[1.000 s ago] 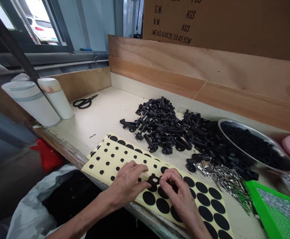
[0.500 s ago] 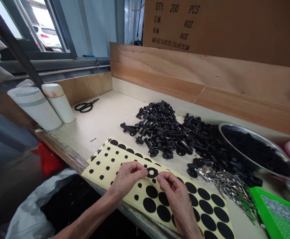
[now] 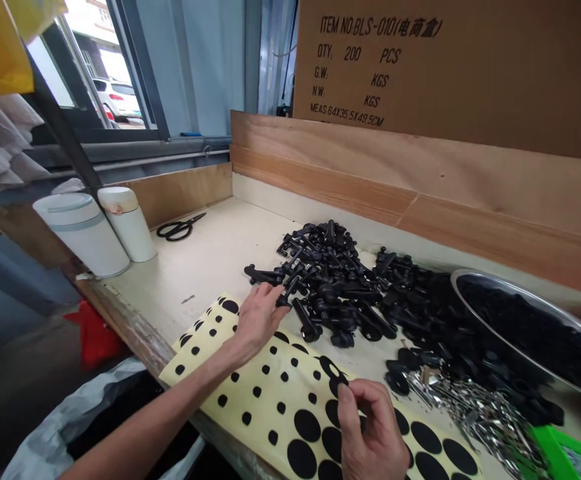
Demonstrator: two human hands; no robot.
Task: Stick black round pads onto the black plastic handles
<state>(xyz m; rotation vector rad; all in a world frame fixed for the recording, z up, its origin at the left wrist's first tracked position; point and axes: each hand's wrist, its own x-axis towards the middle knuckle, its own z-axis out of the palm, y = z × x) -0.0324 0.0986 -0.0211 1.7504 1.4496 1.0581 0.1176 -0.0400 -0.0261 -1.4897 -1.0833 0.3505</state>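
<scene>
My right hand (image 3: pixel 370 427) pinches a black ring-shaped sticker (image 3: pixel 326 364) between thumb and forefinger, above the sticker sheet. At the near left edge of a pile of black plastic parts (image 3: pixel 343 290), my left hand (image 3: pixel 260 313) has its fingers closed on one black plastic part (image 3: pixel 284 302); the fingertips partly hide it. These parts have stems and rounded ends. Beneath both hands lies the pale yellow sticker sheet (image 3: pixel 208 383), with large black discs on its right side and small black dots on its left.
A steel bowl (image 3: pixel 525 303) of black pieces stands at the right. Near it are loose metal pieces (image 3: pixel 475 400) and a green tray (image 3: pixel 565 453). Scissors (image 3: pixel 178 229) and two white bottles (image 3: pixel 83 233) (image 3: pixel 128 223) sit at the left. A wooden board (image 3: pixel 330 167) edges the back.
My left hand has moved from the ring sticker up to the parts pile and closed on a part. My right hand has moved slightly right and nearer, with the ring sticker in it.
</scene>
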